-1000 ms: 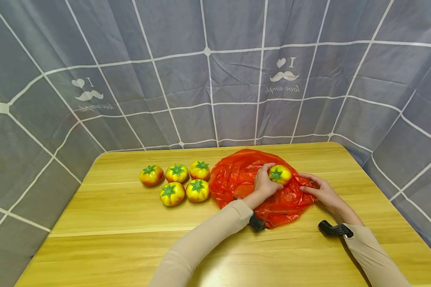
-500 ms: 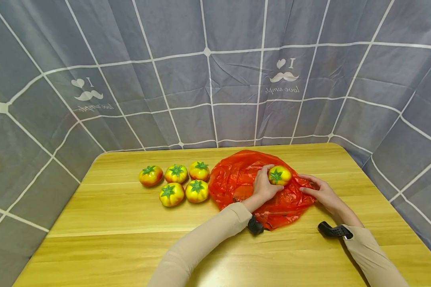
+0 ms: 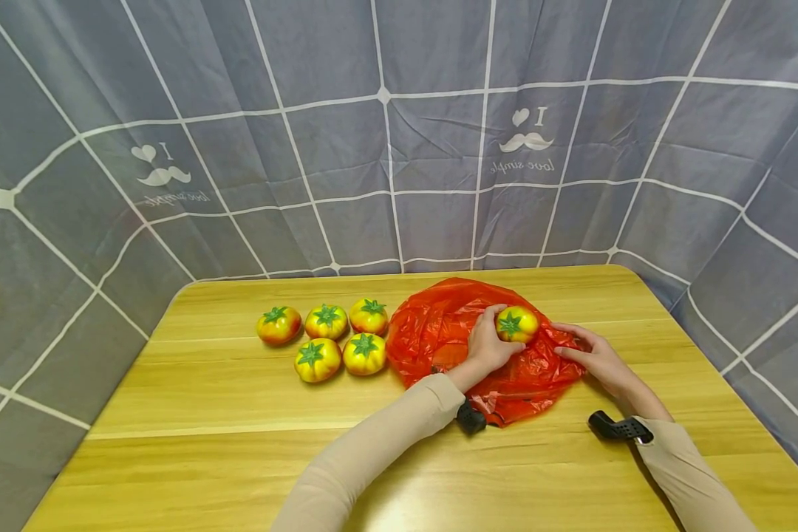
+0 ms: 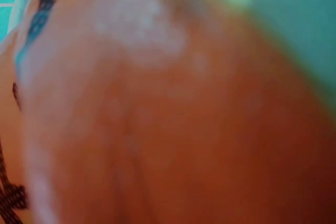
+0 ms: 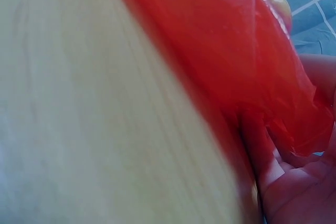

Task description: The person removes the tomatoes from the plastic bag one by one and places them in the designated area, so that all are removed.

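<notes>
My left hand (image 3: 488, 343) grips a yellow tomato (image 3: 516, 325) with a green star-shaped leaf top, over the red plastic bag (image 3: 432, 325). The crumpled bag lies spread on the table. At its right side my right hand (image 3: 601, 358) holds the bag's edge. In the right wrist view the red bag (image 5: 210, 35) runs between the fingers of the right hand (image 5: 299, 192), and part of a tomato (image 5: 277, 6) shows behind it. A blurred reddish-orange surface fills most of the left wrist view, too close to make out.
Several yellow-red tomatoes (image 3: 328, 321) stand grouped left of the bag on the wooden table (image 3: 206, 443). A grey curtain (image 3: 346, 148) with white lines hangs around the table's back and sides. Black straps (image 3: 621, 427) sit at both wrists.
The left hand and its tomato have shifted very slightly to the left. The right hand and the bag look nearly the same.
</notes>
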The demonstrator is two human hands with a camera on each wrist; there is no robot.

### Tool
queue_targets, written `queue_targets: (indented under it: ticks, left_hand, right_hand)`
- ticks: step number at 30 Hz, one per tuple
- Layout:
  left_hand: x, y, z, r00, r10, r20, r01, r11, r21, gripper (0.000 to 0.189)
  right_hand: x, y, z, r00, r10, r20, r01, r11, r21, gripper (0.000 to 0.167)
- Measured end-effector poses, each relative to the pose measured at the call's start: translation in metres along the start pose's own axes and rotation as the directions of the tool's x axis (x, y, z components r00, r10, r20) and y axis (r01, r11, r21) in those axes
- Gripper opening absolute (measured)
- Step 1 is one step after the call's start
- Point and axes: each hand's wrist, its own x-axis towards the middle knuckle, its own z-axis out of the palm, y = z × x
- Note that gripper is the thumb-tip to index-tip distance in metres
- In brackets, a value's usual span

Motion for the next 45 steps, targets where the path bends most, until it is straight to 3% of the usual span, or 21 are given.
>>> queue_targets:
  ticks: [17, 27, 35, 45]
  left_hand:
    - [-0.001, 0.006, -0.005, 0.998, -0.065, -0.017, 0.063, 0.993, -0.103, 0.067]
    - [-0.007, 0.013, -0.019, 0.999, -0.046, -0.013, 0.044, 0.990, -0.130, 0.067]
    - [-0.017, 0.020, -0.041, 1.000, -0.013, 0.013, 0.014, 0.989, -0.150, 0.069]
    - [-0.029, 0.023, -0.077, 0.996, 0.075, 0.045, -0.066, 0.984, -0.164, 0.069]
  right_hand:
    - [0.000, -0.001, 0.000, 1.000, 0.009, -0.022, -0.010, 0.999, -0.052, 0.047]
    - [0.001, 0.001, 0.001, 1.000, 0.012, -0.014, -0.012, 1.000, -0.026, 0.045]
    - [-0.003, 0.002, 0.002, 0.999, -0.022, -0.031, 0.021, 0.999, -0.038, 0.044]
    - [0.000, 0.001, 0.002, 0.999, 0.009, -0.051, -0.014, 0.996, -0.087, 0.045]
